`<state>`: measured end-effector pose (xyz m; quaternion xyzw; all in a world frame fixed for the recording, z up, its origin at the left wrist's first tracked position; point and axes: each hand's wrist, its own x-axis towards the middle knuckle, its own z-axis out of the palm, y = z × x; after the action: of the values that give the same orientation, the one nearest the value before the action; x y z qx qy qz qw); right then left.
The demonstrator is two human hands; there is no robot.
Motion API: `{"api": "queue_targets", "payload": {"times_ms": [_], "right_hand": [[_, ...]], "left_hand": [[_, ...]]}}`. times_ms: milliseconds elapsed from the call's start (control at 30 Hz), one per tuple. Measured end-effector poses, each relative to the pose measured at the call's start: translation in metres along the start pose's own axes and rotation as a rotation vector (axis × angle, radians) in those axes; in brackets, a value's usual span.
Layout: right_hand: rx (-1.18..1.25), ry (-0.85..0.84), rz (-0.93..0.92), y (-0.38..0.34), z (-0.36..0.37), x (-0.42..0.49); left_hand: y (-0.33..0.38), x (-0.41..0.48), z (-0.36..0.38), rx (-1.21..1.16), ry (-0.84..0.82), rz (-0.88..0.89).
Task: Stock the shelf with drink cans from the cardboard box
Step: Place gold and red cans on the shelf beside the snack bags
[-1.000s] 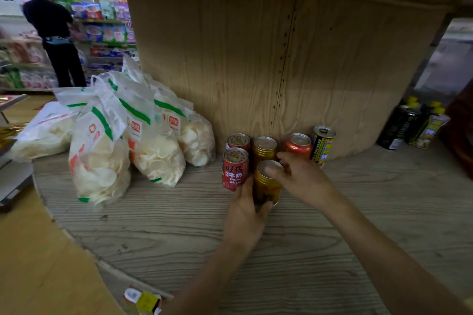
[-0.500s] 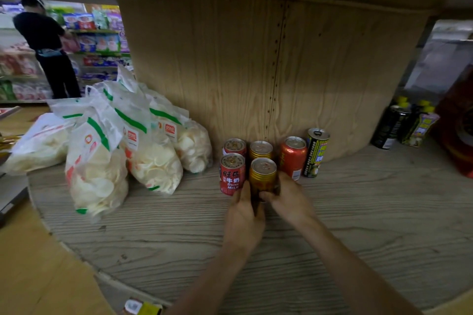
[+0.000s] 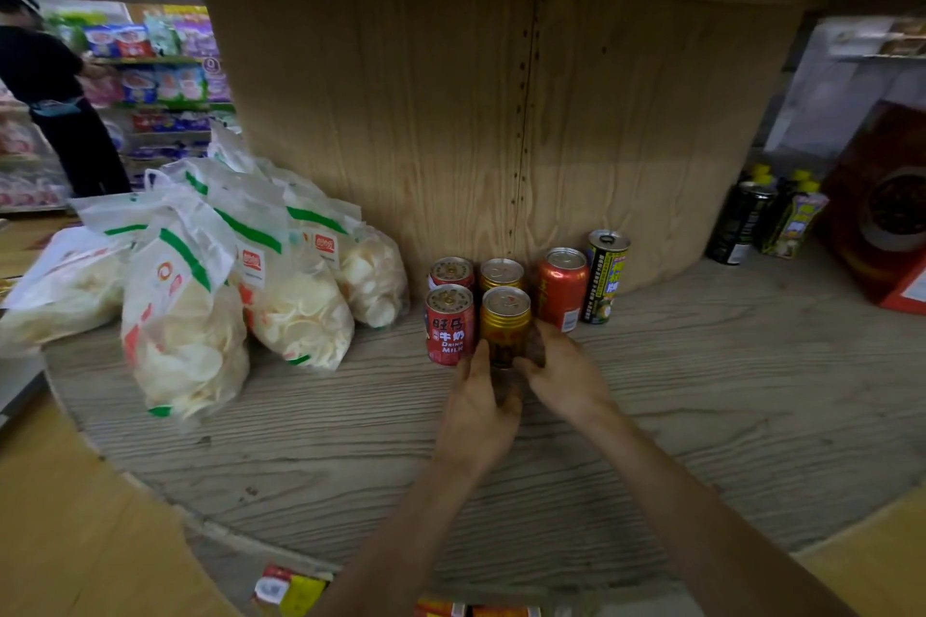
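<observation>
A gold drink can [image 3: 505, 316] stands upright on the wooden shelf [image 3: 701, 406], in the front row next to a red milk can [image 3: 449, 323]. My left hand [image 3: 481, 408] grips the gold can's lower left side, one finger running up between the two cans. My right hand [image 3: 566, 371] curls round its lower right side. Behind stand another red milk can [image 3: 451, 270], a second gold can [image 3: 501, 272], an orange-red can [image 3: 563, 286] and a tall dark green-yellow can [image 3: 605, 273]. The cardboard box is not clearly in view.
Several bags of white crackers [image 3: 210, 296] lie on the shelf's left part. Dark bottles [image 3: 766, 220] and a red box [image 3: 882, 210] stand at the far right. The plywood back panel [image 3: 501, 115] rises behind the cans. A person in black [image 3: 55, 100] stands far left.
My right hand came off the top of the gold can and dropped to its lower right side. The can now stands level with the front red milk can.
</observation>
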<state>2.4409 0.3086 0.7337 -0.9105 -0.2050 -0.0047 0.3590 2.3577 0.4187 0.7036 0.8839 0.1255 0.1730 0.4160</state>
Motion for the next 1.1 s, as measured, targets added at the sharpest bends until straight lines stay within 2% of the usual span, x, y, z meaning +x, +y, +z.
{"api": "queue_targets", "payload": {"times_ms": [400, 567, 733, 867, 1000, 1100], "right_hand": [[-0.098, -0.029, -0.041, 0.021, -0.021, -0.035], [-0.118, 0.08, -0.106, 0.017, -0.056, -0.013], [-0.366, 0.096, -0.237, -0.009, -0.087, 0.034], [-0.454, 0.072, -0.263, -0.01, -0.1, 0.062], [-0.406, 0.005, -0.296, -0.012, -0.101, 0.076], [-0.373, 0.026, -0.304, -0.013, -0.096, 0.081]], "left_hand": [[0.016, -0.021, 0.011, 0.045, -0.043, 0.065], [0.034, -0.014, 0.015, 0.05, -0.034, 0.105], [0.06, 0.011, 0.006, 0.068, 0.08, 0.202], [0.07, 0.047, -0.011, 0.214, 0.225, 0.308], [0.067, 0.068, -0.022, 0.422, 0.292, 0.363], [0.058, 0.079, -0.025, 0.41, 0.27, 0.332]]}}
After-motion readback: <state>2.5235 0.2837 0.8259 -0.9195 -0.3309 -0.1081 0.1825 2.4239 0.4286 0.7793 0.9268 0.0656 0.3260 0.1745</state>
